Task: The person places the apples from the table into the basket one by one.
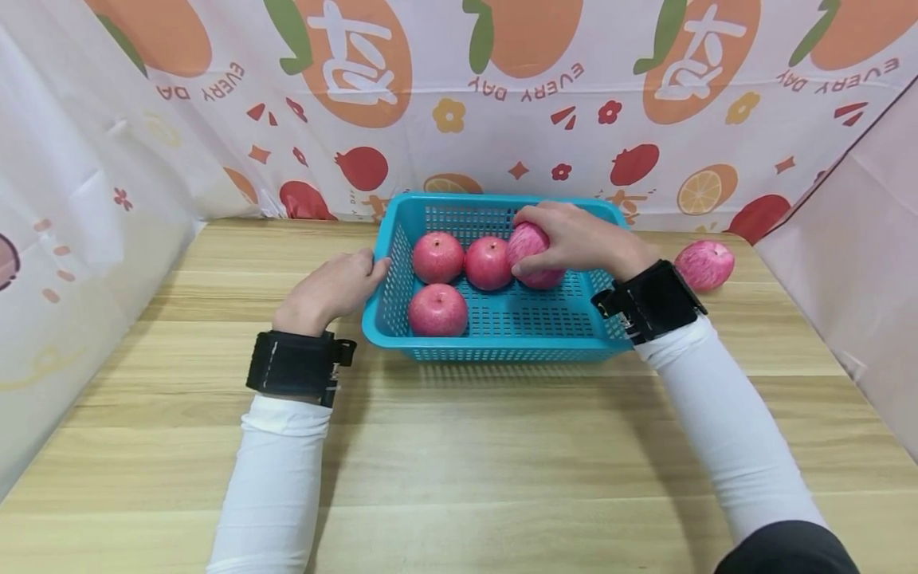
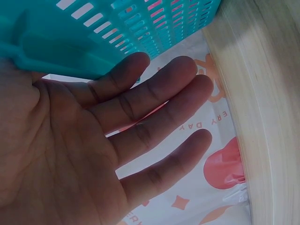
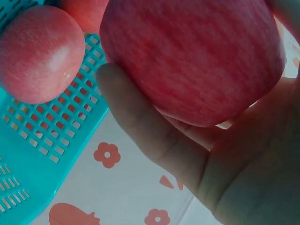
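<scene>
A blue plastic basket point(image 1: 516, 344) stands on the wooden table near the back. Three red apples sit in its left and middle part: one at the back left point(image 1: 437, 257), one in the middle point(image 1: 489, 263) and one at the front left point(image 1: 438, 310). My right hand point(image 1: 574, 239) grips a streaked red apple point(image 3: 192, 56) over the basket, beside the middle one. At the basket's left end, my left hand point(image 1: 337, 287) holds the rim, thumb over it; in the left wrist view the other fingers point(image 2: 154, 126) stretch along the outside.
Another streaked apple point(image 1: 705, 265) lies on the table point(image 1: 473, 454) to the right of the basket, beyond my right wrist. A white fruit-printed cloth point(image 1: 445, 151) hangs right behind the basket. Pale cloth also covers the left side point(image 1: 79, 239) and the right side point(image 1: 861, 239).
</scene>
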The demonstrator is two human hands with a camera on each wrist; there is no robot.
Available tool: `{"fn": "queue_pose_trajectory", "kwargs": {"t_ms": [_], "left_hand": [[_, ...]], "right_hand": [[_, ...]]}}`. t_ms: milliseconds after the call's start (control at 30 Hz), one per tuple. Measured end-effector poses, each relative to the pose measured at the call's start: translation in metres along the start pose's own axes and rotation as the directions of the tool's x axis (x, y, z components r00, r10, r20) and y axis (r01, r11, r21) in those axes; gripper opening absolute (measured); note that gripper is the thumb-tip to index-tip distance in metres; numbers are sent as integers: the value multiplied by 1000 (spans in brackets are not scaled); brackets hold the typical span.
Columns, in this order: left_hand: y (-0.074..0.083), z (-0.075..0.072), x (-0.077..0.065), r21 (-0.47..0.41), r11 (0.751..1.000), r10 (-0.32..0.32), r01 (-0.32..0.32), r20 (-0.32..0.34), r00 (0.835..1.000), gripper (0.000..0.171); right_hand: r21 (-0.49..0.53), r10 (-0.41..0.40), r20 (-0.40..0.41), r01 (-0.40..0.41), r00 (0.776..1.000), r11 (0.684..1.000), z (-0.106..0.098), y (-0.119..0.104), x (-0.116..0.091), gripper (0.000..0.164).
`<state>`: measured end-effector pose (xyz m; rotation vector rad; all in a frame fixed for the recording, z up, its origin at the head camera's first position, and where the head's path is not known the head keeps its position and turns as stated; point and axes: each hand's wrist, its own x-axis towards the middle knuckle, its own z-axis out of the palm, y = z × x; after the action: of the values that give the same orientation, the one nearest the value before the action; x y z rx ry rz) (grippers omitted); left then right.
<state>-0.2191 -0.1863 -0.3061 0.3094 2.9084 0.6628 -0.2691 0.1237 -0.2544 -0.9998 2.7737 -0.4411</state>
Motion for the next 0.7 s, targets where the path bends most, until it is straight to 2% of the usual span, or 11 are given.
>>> {"fn": "queue_pose_trajectory", "kwargs": {"t_ms": [233, 433, 700], "left_hand": [[0, 0, 0, -3, 1000, -3, 3, 8, 1000, 51], [-1, 0, 0, 2, 1000, -9, 9, 9, 1000, 52], [-1, 0, 0, 12, 1000, -2, 2, 7, 1000, 50]], "right_hand": [[-17, 11, 49, -10, 999, 1000, 6, -3, 5, 66], [-72, 18, 95, -11, 995, 997, 16, -6, 11, 69], [-73, 34, 109, -27, 993, 997, 23, -8, 12, 72]]}}
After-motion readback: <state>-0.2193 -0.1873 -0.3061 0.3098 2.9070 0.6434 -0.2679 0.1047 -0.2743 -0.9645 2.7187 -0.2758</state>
